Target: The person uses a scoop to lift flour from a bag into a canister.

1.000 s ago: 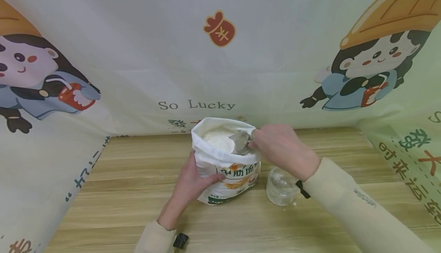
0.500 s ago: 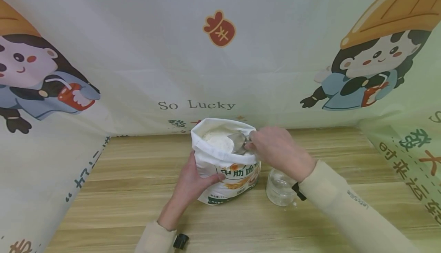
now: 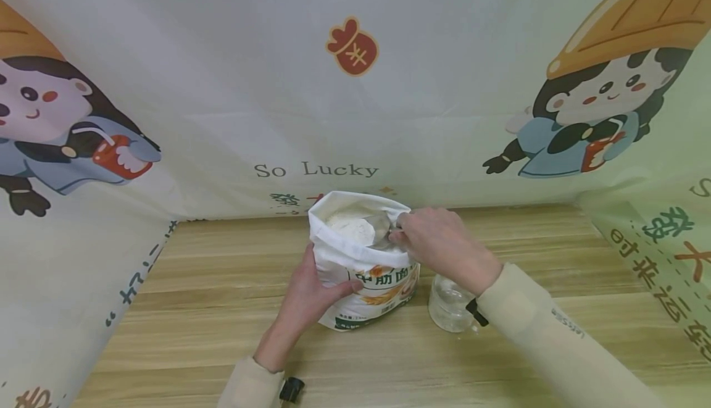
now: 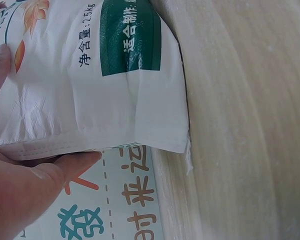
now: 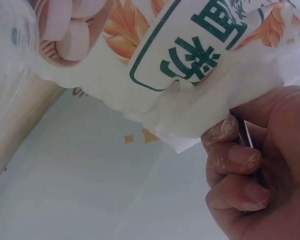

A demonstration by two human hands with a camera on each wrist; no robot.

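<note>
An opened white bag of flour (image 3: pixel 383 297) stands upright on the table, its top edge folded outward. My left hand (image 3: pixel 310 294) grips the bag's left side, with the thumb across the printed front and the fingers round the edge, as the left wrist view also shows beside the bag (image 4: pixel 135 107). In my right hand (image 3: pixel 441 238) is the handle of a metal scoop (image 3: pixel 381 226), whose bowl lies inside the bag's mouth against the white flour (image 3: pixel 350 229). Flour dusts the curled fingers (image 5: pixel 245 155) of that hand in the right wrist view.
Just right of the bag, partly under my right wrist, stands a clear jar (image 3: pixel 447 309). White specks (image 3: pixel 474 329) lie beside it on the wood-grain table (image 3: pixel 222 309). A printed cloth (image 3: pixel 222 87) rises behind the bag and along both sides.
My right hand has moved slightly left and inward with the scoop, pushing its bowl further into the flour. The left hand and the bag have stayed in place.
</note>
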